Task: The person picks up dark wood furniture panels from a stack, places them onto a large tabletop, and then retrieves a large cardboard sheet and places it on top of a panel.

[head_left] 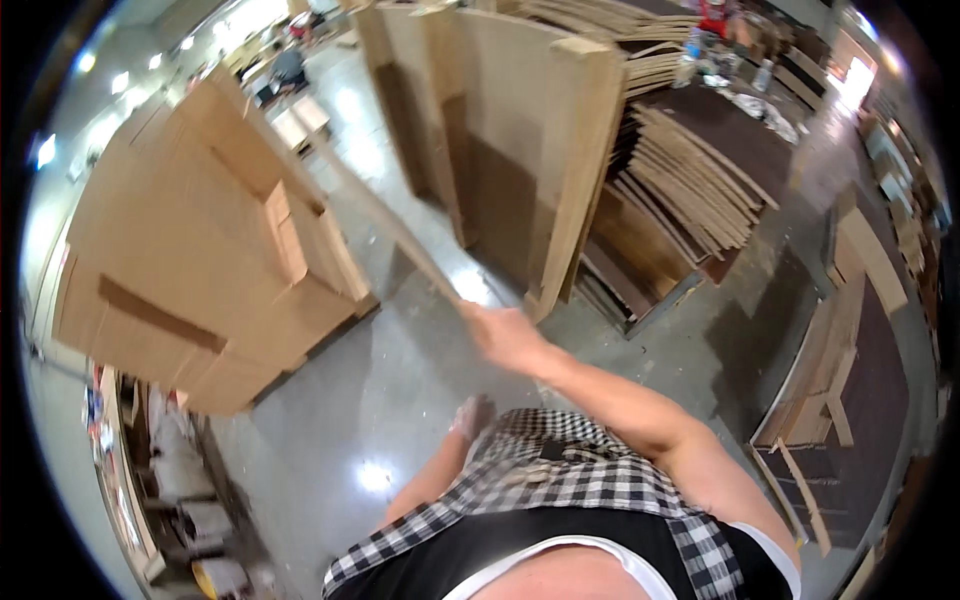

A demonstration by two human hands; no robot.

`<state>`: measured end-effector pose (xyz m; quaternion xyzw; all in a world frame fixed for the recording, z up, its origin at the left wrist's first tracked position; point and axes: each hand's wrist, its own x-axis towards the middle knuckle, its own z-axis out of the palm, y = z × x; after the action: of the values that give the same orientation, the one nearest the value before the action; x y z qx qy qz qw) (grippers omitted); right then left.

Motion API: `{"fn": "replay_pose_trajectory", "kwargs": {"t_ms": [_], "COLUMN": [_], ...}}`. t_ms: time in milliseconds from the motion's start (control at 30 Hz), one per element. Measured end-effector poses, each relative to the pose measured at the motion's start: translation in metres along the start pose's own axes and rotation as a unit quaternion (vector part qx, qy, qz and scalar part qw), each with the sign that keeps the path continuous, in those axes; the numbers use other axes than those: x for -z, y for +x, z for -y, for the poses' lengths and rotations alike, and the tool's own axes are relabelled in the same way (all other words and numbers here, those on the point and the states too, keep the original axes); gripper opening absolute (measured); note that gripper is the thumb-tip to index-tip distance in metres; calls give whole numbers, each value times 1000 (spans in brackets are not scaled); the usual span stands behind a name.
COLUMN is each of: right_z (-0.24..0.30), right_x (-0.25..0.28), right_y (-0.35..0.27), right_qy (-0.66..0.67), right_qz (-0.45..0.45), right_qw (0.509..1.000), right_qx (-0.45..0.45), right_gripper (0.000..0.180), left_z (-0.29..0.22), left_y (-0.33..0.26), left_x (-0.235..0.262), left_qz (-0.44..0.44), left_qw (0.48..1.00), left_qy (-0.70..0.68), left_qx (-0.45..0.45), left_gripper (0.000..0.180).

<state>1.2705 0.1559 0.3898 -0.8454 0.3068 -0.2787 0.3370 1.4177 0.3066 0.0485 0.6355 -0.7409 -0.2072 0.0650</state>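
Observation:
My right hand (505, 335) reaches forward, its fingers wrapped round the near end of a long, thin wooden strip (385, 217). The strip runs away to the upper left, between a big cardboard-covered piece and an upright wooden panel. My left hand (472, 415) hangs low beside my black-and-white checked apron (600, 475). It looks blurred, and its fingers are too unclear to read. The wooden panel (510, 130), with thick frame posts, stands just beyond my right hand. On the left, the cardboard-covered piece (165, 220) leans over the grey floor.
Stacked thin boards (690, 175) lie on the right behind the panel. Farther right, a dark board (860, 430) carries loose wood strips. At lower left, a shelf (140, 500) holds rolls and scraps. A person (288, 65) is far off at the upper left.

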Motion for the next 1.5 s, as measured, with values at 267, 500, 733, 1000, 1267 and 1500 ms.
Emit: {"fn": "replay_pose_trajectory", "kwargs": {"t_ms": [267,500,733,1000,1267,1500], "right_z": [5,14,22,-48,-90,-92], "right_x": [83,161,218,221,238,155], "right_y": [-106,-243,-453,-629,-712,-718], "right_qy": [2,5,-70,22,27,515], "right_qz": [39,14,-70,-162,-305,-587], "right_qw": [999,993,976,956,900,556], "right_qx": [-32,-117,-193,-244,-311,-284], "right_gripper": [50,40,52,51,55,33], "left_z": [15,-15,-87,-106,-163,-183], "left_y": [17,9,-14,-41,1,23], "left_x": [128,311,357,243,186,240], "left_qz": [-201,-328,-261,-139,-153,-18], "left_qw": [535,579,526,729,623,638], "left_qy": [-800,-739,-802,-566,-716,-752], "left_qx": [182,99,111,358,276,163], "left_gripper": [64,66,77,50,39,53]}}
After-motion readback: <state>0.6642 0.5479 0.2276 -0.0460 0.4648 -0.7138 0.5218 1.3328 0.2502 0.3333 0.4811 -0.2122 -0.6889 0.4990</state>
